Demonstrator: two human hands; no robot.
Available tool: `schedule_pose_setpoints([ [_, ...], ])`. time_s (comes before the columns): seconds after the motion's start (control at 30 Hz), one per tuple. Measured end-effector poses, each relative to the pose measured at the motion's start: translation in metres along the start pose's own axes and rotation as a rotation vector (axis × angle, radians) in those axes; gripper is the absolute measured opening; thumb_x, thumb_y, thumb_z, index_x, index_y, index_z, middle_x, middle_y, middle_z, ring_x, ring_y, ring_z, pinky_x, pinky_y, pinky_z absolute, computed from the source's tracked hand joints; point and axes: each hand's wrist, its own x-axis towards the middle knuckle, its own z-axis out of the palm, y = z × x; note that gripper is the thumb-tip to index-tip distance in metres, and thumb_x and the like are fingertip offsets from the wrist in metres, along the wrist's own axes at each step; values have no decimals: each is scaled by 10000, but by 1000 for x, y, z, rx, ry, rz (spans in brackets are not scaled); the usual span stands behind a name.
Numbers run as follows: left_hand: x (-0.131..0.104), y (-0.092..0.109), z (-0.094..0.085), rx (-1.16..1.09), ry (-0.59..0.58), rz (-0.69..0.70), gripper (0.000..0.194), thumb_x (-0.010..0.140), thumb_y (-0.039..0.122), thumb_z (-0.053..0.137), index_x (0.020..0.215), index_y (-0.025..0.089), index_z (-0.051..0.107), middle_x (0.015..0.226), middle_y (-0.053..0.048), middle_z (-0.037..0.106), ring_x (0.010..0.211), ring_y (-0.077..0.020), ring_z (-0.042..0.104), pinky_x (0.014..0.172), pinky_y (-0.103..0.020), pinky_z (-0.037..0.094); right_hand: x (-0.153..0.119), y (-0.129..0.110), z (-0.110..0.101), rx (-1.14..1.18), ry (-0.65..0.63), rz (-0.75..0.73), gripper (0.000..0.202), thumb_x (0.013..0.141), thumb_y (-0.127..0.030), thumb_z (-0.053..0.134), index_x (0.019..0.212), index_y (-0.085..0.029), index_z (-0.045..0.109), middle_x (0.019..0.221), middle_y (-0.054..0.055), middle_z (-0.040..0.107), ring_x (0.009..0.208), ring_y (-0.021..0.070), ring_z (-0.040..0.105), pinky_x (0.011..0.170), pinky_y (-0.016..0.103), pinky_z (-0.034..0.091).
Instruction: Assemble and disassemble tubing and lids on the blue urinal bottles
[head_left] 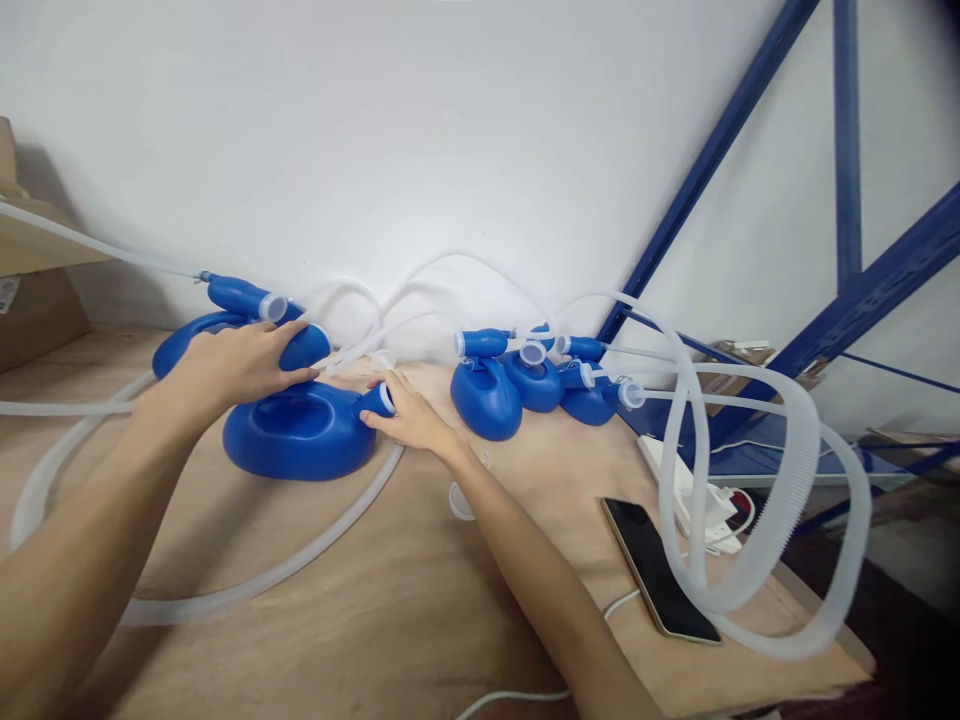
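A blue plastic urinal bottle [300,455] with a hollow in its middle lies on the wooden table in front of me. My right hand [405,410] grips its short neck [375,402], thumb in front and fingers behind. My left hand [244,365] is closed around a blue funnel-shaped piece [306,347] with a translucent rim, just above the bottle. Behind the left hand, another blue bottle [184,340] is partly hidden, with a blue tube-end piece [238,296] on top. A clear round cap [462,502] lies near my right forearm.
Several more blue bottles [486,400] stand at the back right, with translucent hoses [799,470] looping over the table's right side. A phone [656,570] and a white power strip [679,490] lie there too. Cardboard boxes [41,315] sit at left; blue rack posts [720,150] rise at right.
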Motion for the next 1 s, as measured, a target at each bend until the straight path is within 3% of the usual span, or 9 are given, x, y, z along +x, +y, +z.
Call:
schedule_pose_setpoints([
  [0.13, -8, 15, -1, 119, 94, 9, 774, 1005, 632, 385, 1613, 153, 394, 1374, -253, 656, 1180, -504, 664, 889, -584, 535, 0, 6, -18, 48, -123, -119, 383, 973, -388, 696, 1270, -182, 570, 1343, 126, 634, 1298, 257, 598, 1175, 430, 444],
  [0.23, -12, 20, -2, 25, 105, -67, 785, 984, 679, 392, 1532, 127, 500, 1396, -277, 646, 1214, -528, 648, 918, -604, 527, 0, 4, -24, 45, -167, -132, 375, 975, -364, 696, 1284, -181, 589, 1335, 124, 644, 1288, 260, 609, 1169, 432, 454],
  [0.33, -13, 27, -2, -88, 185, -90, 826, 975, 734, 382, 1542, 143, 491, 1448, -276, 614, 1245, -539, 630, 932, -617, 528, -1, -5, -28, 41, -237, -103, 565, 979, -427, 692, 1470, -212, 515, 1533, 133, 568, 1428, 270, 542, 1228, 454, 412],
  [0.47, -14, 35, -3, -288, 337, -2, 813, 997, 698, 439, 1607, 161, 429, 1558, -225, 551, 1370, -463, 572, 1076, -580, 484, -12, -20, -51, -69, -357, 157, 1161, 845, -678, 762, 1714, -202, 158, 1783, 197, 191, 1626, 372, 296, 1297, 546, 315],
  [0.6, -18, 37, -11, -440, 381, 135, 767, 961, 651, 572, 1537, 145, 543, 1509, -170, 621, 1368, -367, 593, 1139, -467, 454, -32, -23, -81, -320, -653, 424, 1398, 548, -669, 962, 1695, -224, 300, 1656, 223, 467, 1471, 427, 536, 1191, 489, 475],
  [0.7, -26, 37, -25, -455, 347, 161, 709, 928, 647, 622, 1481, 204, 618, 1281, -90, 763, 1130, -307, 709, 1001, -394, 519, -43, -20, -77, -549, -950, 510, 1327, 442, -467, 1048, 1607, -189, 478, 1593, 233, 542, 1410, 446, 591, 1121, 484, 530],
  [0.8, -36, 39, -38, -480, 332, 168, 674, 905, 656, 644, 1441, 248, 656, 1070, -32, 805, 961, -273, 728, 830, -330, 529, -46, -18, -61, -675, -1053, 550, 1098, 509, -325, 1040, 1497, -147, 596, 1491, 243, 631, 1336, 452, 647, 1070, 513, 552],
  [0.93, -46, 42, -46, -527, 286, 275, 683, 890, 661, 666, 1430, 243, 664, 1144, -23, 804, 1013, -269, 724, 811, -300, 530, -42, -20, -67, -629, -832, 487, 409, 781, -297, 899, 1151, -185, 767, 1199, 156, 789, 1156, 393, 748, 985, 480, 571],
  [1.0, -48, 43, -46, -508, 249, 320, 690, 889, 675, 665, 1429, 246, 664, 1166, -22, 802, 1027, -270, 727, 847, -311, 540, -36, -21, -84, -606, -639, 425, 240, 962, -358, 718, 1144, -204, 743, 1203, 141, 783, 1158, 352, 744, 986, 454, 559],
])
